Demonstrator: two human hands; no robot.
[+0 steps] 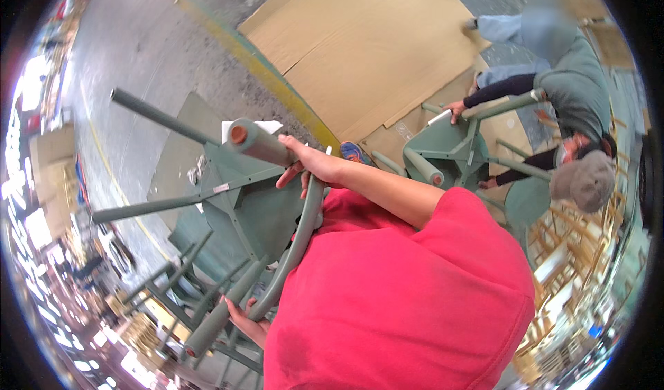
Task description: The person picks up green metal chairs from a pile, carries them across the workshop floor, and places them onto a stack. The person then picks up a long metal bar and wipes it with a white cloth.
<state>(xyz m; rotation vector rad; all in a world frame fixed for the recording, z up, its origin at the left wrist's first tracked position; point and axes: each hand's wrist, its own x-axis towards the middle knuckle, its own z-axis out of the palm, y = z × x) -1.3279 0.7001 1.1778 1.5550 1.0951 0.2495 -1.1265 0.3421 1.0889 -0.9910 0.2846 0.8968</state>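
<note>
While the right hand [308, 163] clasps the upturned green chair [266, 213] by one leg, the left hand [245, 321] grips another; cardboard [373, 51] lies right of the chair.

No text can be read; the small white label [221, 188] on the green chair [273, 213] is illegible.

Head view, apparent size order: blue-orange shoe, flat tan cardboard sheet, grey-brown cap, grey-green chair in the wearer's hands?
1-2. Order unsure: cardboard sheet; chair, nearer the camera
3. Cap
4. Shoe
</note>
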